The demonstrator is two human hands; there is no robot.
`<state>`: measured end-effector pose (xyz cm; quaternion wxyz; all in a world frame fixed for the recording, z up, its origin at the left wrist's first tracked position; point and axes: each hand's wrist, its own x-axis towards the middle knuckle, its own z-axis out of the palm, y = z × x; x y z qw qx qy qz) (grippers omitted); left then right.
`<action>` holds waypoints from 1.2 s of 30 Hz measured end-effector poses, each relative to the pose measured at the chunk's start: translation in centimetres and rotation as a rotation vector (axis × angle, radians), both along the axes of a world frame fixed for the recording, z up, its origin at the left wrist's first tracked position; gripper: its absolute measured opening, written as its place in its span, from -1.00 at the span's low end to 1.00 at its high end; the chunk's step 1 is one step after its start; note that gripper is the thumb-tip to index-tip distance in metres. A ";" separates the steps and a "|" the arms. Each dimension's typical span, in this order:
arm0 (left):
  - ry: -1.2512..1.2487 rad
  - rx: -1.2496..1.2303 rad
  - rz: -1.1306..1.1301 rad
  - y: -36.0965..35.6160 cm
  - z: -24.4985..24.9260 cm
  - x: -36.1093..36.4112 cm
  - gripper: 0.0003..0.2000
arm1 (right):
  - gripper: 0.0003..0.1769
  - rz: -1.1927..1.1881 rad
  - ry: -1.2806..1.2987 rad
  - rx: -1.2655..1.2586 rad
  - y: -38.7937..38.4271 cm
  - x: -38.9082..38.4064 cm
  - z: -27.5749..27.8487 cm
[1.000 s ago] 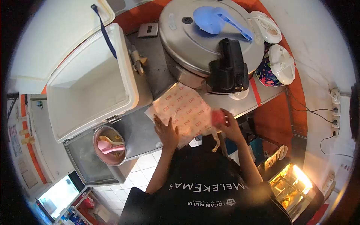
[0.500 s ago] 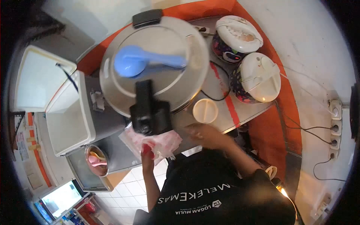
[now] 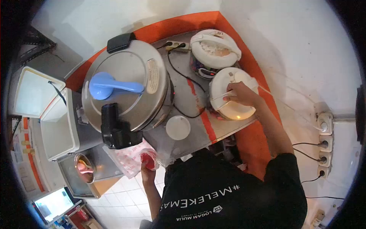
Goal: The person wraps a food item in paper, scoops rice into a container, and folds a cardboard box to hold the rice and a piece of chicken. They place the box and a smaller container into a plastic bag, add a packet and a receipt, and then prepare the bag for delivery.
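My left hand (image 3: 148, 174) is closed on a crumpled plastic bag, clear in part, with something red (image 3: 148, 159) bunched at the fingers. Against it lies the bag's pink-and-white printed part (image 3: 127, 158), at the counter's front edge. My right hand (image 3: 243, 94) reaches over the nearer rice cooker (image 3: 232, 110), its fingers curled round the handle across the white lid. That lid sits on the cooker. Left of this cooker, a round white lid or dish (image 3: 178, 128) lies on the counter.
A large steel pot (image 3: 126, 55) carries a blue ladle (image 3: 114, 84) on its lid. Behind stands a second rice cooker (image 3: 215, 49). At left are an open cooler box (image 3: 61, 126) and a bowl with spoons (image 3: 84, 170). Cords (image 3: 179, 68) cross the counter (image 3: 190, 147).
My right hand has moved right, from beside the round white piece to the nearer rice cooker's lid handle. The view has shifted; my left hand still holds the bag, with more red showing.
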<state>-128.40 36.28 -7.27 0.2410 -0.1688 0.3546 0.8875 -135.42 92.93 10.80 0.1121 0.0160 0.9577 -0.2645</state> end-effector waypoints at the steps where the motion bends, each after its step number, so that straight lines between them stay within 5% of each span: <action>1: -0.010 -0.020 -0.013 1.0 0.1 -0.2 -0.38 | -0.58 -0.019 -0.017 -0.050 -0.1 -0.1 0.9; 5: -0.058 -0.074 -0.051 5.2 3.1 -1.8 -0.37 | -0.58 -0.145 0.146 -0.222 2.0 1.1 3.8; 6: -0.070 -0.079 -0.058 6.1 4.0 -2.2 -0.38 | -0.63 -0.119 0.543 -0.099 1.8 1.9 3.2; 9: -0.015 -0.060 -0.158 7.8 4.8 -3.6 -0.41 | -0.68 -0.571 0.520 0.075 2.4 6.2 0.9; 13: -0.008 -0.115 -0.225 9.6 4.5 -5.0 -0.43 | -0.72 -0.386 0.371 0.231 1.0 8.5 -2.8; 16: -0.008 -0.144 -0.286 10.8 3.9 -5.9 -0.46 | -0.74 -0.433 0.352 0.093 1.4 9.8 -4.5; 19: 0.042 -0.197 -0.278 11.3 4.5 -6.4 -0.48 | -0.76 -0.135 -0.253 0.165 2.9 13.1 1.3; 22: 0.016 -0.213 -0.270 11.2 5.7 -6.2 -0.48 | -0.84 -0.162 0.192 0.152 0.6 10.5 4.3; 24: 0.018 -0.170 -0.263 11.3 5.2 -6.1 -0.48 | -0.84 0.087 0.184 0.426 -1.2 5.6 5.5; 26: 0.039 -0.160 -0.247 11.6 5.1 -6.1 -0.49 | -0.70 0.100 0.363 0.404 -2.7 1.1 2.5; 29: 0.074 -0.206 -0.219 12.2 6.1 -6.0 -0.49 | -0.48 0.132 -0.142 0.286 -2.9 -2.4 0.2; 34: 0.082 -0.231 -0.194 11.4 6.6 -4.5 -0.48 | -0.36 0.136 -0.089 -0.096 1.7 -2.1 1.6; 36: 0.039 -0.274 -0.189 11.3 6.7 -4.1 -0.47 | -0.42 -0.250 0.003 -0.714 7.9 1.7 2.4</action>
